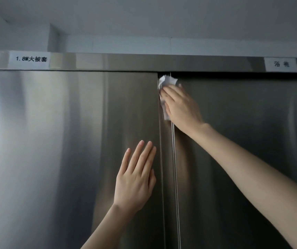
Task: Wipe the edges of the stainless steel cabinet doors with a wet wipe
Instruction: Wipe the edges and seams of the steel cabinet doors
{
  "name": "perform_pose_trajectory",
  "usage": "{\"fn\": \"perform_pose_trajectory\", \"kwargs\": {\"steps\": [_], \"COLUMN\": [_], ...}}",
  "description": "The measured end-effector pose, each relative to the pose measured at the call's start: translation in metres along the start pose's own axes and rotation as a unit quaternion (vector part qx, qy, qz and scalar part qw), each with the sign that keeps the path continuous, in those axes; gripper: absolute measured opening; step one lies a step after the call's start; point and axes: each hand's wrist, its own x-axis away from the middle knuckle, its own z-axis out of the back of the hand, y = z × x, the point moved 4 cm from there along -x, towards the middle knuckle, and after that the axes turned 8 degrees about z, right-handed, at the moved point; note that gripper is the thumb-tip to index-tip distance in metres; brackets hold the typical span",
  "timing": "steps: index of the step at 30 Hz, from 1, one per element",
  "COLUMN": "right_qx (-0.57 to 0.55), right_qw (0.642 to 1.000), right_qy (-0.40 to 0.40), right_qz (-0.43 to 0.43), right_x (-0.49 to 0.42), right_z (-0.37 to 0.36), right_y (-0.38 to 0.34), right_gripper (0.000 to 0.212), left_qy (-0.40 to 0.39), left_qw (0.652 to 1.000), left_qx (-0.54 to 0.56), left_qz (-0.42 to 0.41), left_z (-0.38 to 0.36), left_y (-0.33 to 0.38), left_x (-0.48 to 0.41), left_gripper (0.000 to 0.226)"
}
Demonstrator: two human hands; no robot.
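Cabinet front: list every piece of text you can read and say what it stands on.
"1.8M大被套": left white label, stuck on the cabinet's top rail.
"浴" followed by a character too blurred to read: right white label, on the same rail.
The doors and wet wipe show no text.

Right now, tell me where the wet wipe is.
In the head view, the wet wipe sits upper centre-right, pressed under the right hand against the vertical seam where the two cabinet doors meet, just below the top rail.
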Motion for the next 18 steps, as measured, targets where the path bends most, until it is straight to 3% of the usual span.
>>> {"fn": "perform_pose_trajectory", "kwargs": {"steps": [3, 7, 11, 15, 18], "right_qx": [-0.046, -0.105, -0.098, -0.056, -0.099], "right_qw": [0.998, 0.983, 0.978, 0.990, 0.992], "right_qy": [0.030, -0.025, -0.048, 0.036, 0.043], "right_qz": [-0.017, -0.146, -0.179, -0.125, -0.064], "right_x": [0.029, 0.012, -0.020, 0.015, 0.060], "right_z": [0.004, -0.002, 0.001, 0.000, 0.004], "right_y": [-0.013, -0.010, 0.003, -0.017, -0.030], "right_gripper": [0.037, 0.050, 0.056, 0.051, 0.032], "left_qy": [0.013, 0.022, 0.027, 0.029, 0.021], "left_qw": [1.000, 1.000, 1.000, 1.000, 1.000], "left_qx": [0.001, -0.001, -0.002, -0.007, -0.008], "left_qz": [-0.001, -0.002, 0.001, 0.000, 0.004], "left_z": [0.002, 0.003, 0.003, 0.003, 0.004], "left_y": [0.000, 0.001, 0.001, 0.002, 0.002], "left_x": [0.001, 0.000, 0.000, 0.000, 0.000], "left_gripper": [0.051, 0.052, 0.051, 0.051, 0.052]}}
